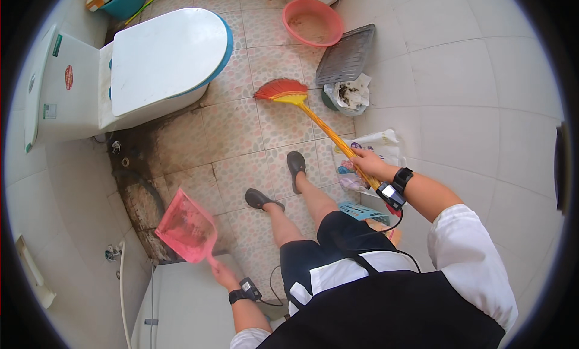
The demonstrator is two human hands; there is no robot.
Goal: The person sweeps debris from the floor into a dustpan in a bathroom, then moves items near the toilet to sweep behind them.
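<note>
My right hand (372, 164) is closed round the yellow handle of a broom (322, 125). Its red and yellow bristle head points away from me, over the tiled floor between the toilet and the right wall. At the lower left, my left hand (225, 276) grips the short handle of a pink dustpan (188, 226). The dustpan's pan faces up and looks smudged inside, and it is well apart from the broom head. Both wrists wear black straps with small cabled devices.
A white toilet (163, 59) with its lid down stands at the left, beside dark-stained floor (145, 144). Along the right are a pink basin (312, 22), a grey rack (345, 53), a lined waste bin (347, 95) and plastic bags (386, 147). A pale cabinet (187, 301) is at the lower left.
</note>
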